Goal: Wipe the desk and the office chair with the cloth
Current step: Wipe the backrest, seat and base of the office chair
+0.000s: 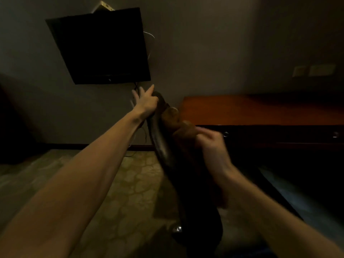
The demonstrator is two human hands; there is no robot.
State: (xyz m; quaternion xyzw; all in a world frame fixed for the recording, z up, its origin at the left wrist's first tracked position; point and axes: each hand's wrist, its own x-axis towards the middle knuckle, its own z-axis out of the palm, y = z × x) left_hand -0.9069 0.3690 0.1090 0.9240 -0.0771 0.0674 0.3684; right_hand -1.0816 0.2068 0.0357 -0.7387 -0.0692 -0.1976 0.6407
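Brown cloth point(178, 120) gripped, right hand point(214, 146) | left hand point(147, 103) grips office chair point(163, 146) top | its long axis upright, leaning left

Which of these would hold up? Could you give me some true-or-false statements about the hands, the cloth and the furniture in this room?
1. The right hand holds a brown cloth against the back of the office chair. True.
2. The left hand rests on the desk. False: it holds the top edge of the chair's back.
3. The wall-mounted TV shows a bright picture. False: its screen is dark.
4. The desk stands to the right of the chair. True.
5. The floor is bare wood. False: it is a patterned carpet.
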